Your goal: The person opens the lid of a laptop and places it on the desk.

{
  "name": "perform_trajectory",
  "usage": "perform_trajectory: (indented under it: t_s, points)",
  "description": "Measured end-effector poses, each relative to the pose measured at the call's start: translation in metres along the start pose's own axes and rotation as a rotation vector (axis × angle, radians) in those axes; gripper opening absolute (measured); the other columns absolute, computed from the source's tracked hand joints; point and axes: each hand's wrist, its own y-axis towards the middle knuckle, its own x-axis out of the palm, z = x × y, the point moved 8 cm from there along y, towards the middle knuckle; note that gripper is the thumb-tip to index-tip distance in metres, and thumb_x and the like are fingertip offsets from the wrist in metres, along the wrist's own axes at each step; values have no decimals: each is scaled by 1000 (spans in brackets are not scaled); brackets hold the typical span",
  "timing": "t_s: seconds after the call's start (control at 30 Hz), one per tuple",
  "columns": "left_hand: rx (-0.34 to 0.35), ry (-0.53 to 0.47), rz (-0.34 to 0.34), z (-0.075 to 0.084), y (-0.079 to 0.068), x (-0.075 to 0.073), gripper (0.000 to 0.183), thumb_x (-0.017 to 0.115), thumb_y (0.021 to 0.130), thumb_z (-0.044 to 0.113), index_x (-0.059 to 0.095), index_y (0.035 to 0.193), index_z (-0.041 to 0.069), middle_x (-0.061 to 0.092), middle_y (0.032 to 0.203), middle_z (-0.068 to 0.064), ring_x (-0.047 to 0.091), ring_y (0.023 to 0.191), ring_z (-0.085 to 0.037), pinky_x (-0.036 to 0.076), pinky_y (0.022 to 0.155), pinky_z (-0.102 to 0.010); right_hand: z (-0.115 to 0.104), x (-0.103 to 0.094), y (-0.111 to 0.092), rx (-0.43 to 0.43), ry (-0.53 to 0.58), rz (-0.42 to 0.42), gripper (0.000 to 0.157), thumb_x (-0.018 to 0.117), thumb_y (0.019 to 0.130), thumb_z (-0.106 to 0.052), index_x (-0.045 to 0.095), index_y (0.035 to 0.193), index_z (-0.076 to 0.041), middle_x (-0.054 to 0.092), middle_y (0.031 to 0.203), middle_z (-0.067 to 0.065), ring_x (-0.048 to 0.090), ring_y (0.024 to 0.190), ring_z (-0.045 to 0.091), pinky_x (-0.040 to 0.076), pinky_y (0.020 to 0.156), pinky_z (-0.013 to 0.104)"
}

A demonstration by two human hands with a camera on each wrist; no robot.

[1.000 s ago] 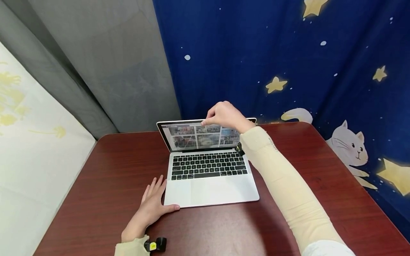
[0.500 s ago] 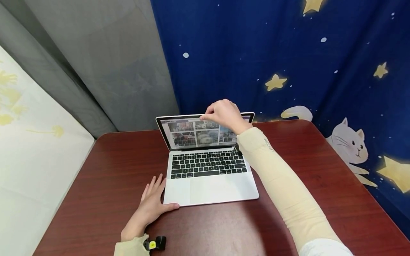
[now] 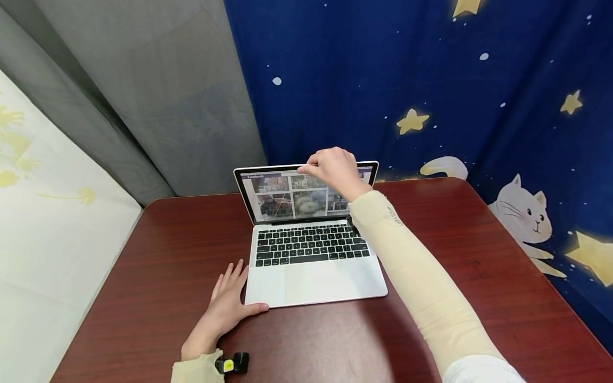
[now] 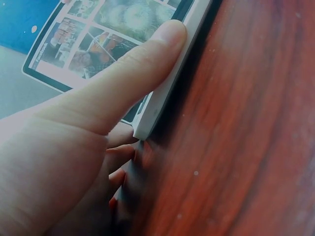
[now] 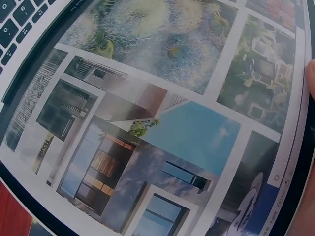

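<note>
A silver laptop (image 3: 330, 282) stands unfolded on the table, its lid tilted back and its screen (image 3: 274, 198) lit with a page of photos. My right hand (image 3: 335, 169) pinches the top edge of the lid near its middle, thumb on the screen side. In the right wrist view the screen (image 5: 192, 132) fills most of the picture, with part of a fingertip (image 5: 311, 78) at the right edge. My left hand (image 3: 224, 308) lies at the laptop's front left corner, fingers straight along its side. The left wrist view shows the thumb (image 4: 142, 64) along the front edge.
The red-brown wooden table (image 3: 182, 250) extends on both sides of the laptop. Behind it hang a grey curtain (image 3: 172, 96) and a blue curtain (image 3: 364, 96) with stars and a cat. White patterned cloth (image 3: 52, 213) hangs at the left.
The laptop's lid has tilted further up, its top edge rising in the head view with my right hand on it. My left hand has stayed at the front left corner.
</note>
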Motion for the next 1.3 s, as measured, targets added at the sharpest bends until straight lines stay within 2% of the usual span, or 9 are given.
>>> perform_trajectory:
  t_s: [0.43, 0.7, 1.07, 1.3]
  points:
    - [-13, 3, -5, -2, 2, 1, 113, 69, 63, 66, 26, 144, 2, 12, 153, -17, 3, 141, -36, 3, 110, -53, -4, 0, 2, 3, -55, 126, 31, 57, 78, -59, 70, 74, -31, 55, 56, -11, 48, 53, 13, 42, 55, 30]
    - [-13, -1, -9, -4, 2, 2, 112, 68, 63, 67, 26, 145, 3, 11, 154, -16, 3, 141, -35, 3, 110, -53, -2, 7, 2, 36, -109, 96, 38, 51, 83, -59, 71, 93, -28, 57, 60, -10, 47, 55, 10, 31, 60, 28]
    - [-6, 5, -3, -3, 1, 0, 112, 69, 63, 67, 26, 145, 3, 12, 153, -16, 3, 141, -36, 3, 110, -53, 1, 9, 3, 63, -93, 116, 38, 51, 83, -60, 70, 94, -28, 61, 67, -10, 48, 62, 11, 31, 66, 29]
    - [-15, 1, -11, -3, 1, 1, 112, 68, 63, 67, 26, 145, 3, 11, 153, -16, 3, 141, -36, 3, 110, -53, 0, 10, 5, 48, -114, 144, 40, 49, 85, -59, 69, 93, -26, 65, 77, -9, 49, 65, 12, 32, 67, 30]
